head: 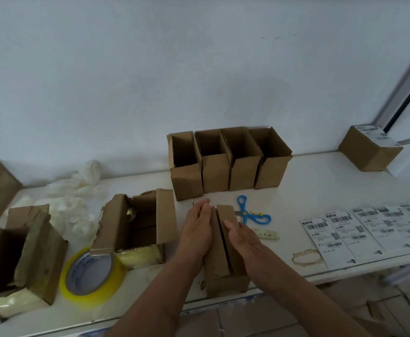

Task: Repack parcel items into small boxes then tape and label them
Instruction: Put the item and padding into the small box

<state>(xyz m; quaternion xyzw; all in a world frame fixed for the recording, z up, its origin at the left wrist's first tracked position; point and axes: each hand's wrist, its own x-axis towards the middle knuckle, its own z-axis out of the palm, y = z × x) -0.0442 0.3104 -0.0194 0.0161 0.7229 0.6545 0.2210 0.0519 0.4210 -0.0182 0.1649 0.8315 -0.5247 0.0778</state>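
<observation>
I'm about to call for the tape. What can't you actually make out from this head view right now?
Head view only:
- Inside of the small box: the flaps, pressed together by the left hand and right hand, hide it.
- Shipping labels: print too small and blurred.
- Four open boxes by the wall: bottoms in shadow.
- Torn box at left: cut off by the frame edge.

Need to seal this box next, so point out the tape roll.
In the head view the yellow tape roll lies on the table's near left, against the torn open carton, left of the left hand.
</observation>
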